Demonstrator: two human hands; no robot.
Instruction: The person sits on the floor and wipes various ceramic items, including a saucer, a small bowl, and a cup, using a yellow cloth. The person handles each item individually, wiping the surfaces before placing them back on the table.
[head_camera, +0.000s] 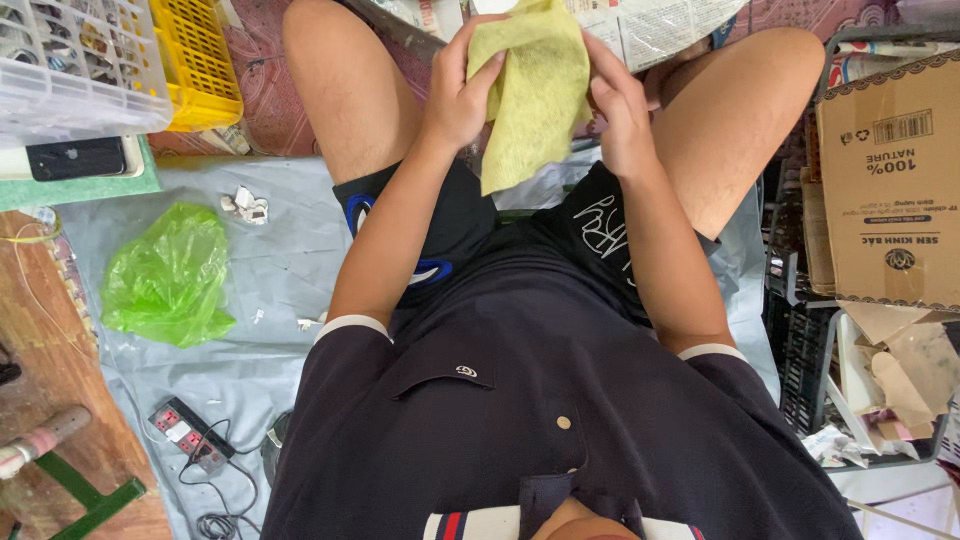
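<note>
Off to the right, a brown cardboard box (890, 180) with a dark printed label stands past the grey floor sheet's (290, 260) edge; a crumpled green plastic bag (168, 277) lies near its left edge. Between the knees, the left hand (462, 95) and right hand (620, 110) pinch a soft, seemingly fibrous yellow cloth (535, 95), fingers curled over its folds.

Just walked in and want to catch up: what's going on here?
A person sits on a grey sheet on the floor, looking down at their own lap. Both hands hold a yellow-green cloth up between the knees: the left hand grips its left edge and the right hand its right edge, so the cloth hangs folded between them. A green plastic bag and a power strip lie on the sheet to the person's left, and a cardboard box stands on the right.
</note>
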